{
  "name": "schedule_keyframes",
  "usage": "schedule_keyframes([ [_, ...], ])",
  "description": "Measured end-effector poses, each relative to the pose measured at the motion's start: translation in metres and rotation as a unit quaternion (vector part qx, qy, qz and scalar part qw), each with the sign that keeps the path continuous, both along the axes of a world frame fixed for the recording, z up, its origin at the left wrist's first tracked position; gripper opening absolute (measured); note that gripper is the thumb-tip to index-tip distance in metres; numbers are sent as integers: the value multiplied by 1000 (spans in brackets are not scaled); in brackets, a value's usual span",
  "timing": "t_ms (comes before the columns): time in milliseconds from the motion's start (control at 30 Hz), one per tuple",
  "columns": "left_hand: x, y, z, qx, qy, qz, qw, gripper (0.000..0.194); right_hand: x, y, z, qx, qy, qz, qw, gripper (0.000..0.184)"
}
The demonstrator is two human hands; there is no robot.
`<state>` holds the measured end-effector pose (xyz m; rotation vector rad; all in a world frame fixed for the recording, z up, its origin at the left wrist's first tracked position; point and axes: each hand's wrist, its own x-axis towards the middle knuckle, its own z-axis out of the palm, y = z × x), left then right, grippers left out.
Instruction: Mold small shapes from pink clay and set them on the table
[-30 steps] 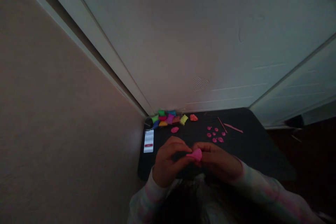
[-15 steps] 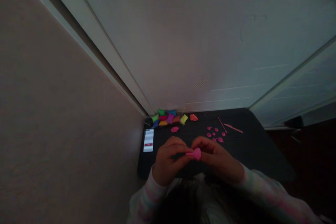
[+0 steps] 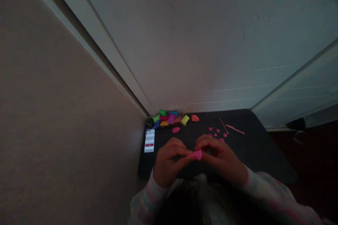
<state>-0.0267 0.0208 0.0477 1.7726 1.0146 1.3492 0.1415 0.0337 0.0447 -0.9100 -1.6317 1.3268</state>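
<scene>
Between my two hands, above the near part of the dark table, is a pink piece of modelling clay, flared at its right end and narrow at its left. My left hand pinches the narrow end between thumb and fingertips. At the flared end, the thumb and fingers of my right hand press on the clay. Several small pink clay pieces lie on the table just beyond my right hand, which partly hides some of them. Farther left, a larger pink clay lump lies beyond my left hand.
Two thin pink clay tools lie at the right of the dark table. Colourful clay packets and an orange lump line the back edge by the wall. A lit phone rests at the left edge.
My right hand has shifted slightly right and up, its fingers now over more of the small pink pieces. My left hand keeps its pinch on the pink clay.
</scene>
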Motion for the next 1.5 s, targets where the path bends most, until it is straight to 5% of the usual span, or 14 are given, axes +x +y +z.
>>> schedule_keyframes([
  [267, -1, -3, 3, 0, 69, 46, 997, 9, -1, -2, 3, 42, -24, -50, 998, 3],
  [933, 12, -9, -6, -47, 23, 137, 989, 8, 0, -3, -1, 110, -54, -80, 989, 8],
  [1500, 15, -13, -12, -109, 20, 122, 986, 11, 3, -1, -1, 130, -86, -103, 982, 9],
])
